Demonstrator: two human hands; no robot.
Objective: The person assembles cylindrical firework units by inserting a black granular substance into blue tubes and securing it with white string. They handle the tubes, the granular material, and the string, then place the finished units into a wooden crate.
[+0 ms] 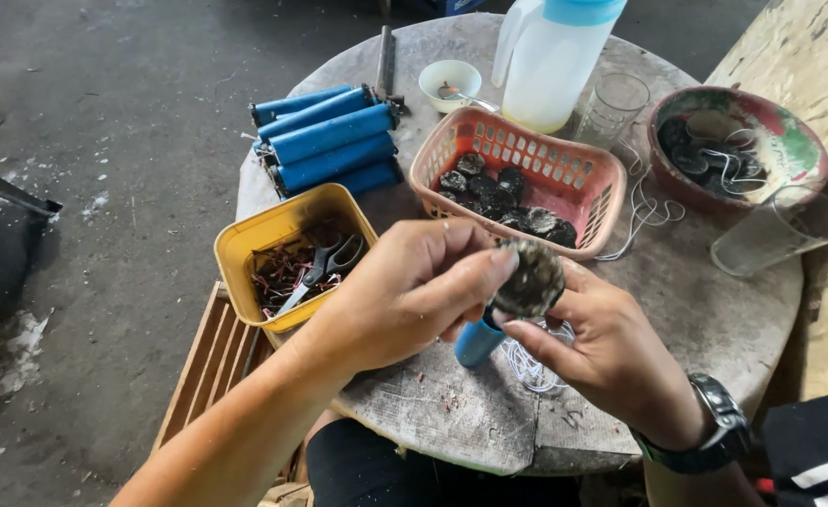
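Grey concrete floor, worn round table (714, 310) mid-frame, left hand (404, 291) and right hand (611, 352) pinching dark round disc (529, 279) on blue tube (478, 343) at centre, pink basket (578, 178) behind, yellow tub (245, 239) left.

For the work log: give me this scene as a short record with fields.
Left hand: grips a blue tube and presses a dark shell
Right hand: cups the shell from below, watch on the wrist
Under hands: white string on the round table
Pink basket: more dark shells
Yellow tub: scissors, reddish scraps
Behind tub: stacked blue tubes
Far side: jug, small cup, two glasses, red bowl
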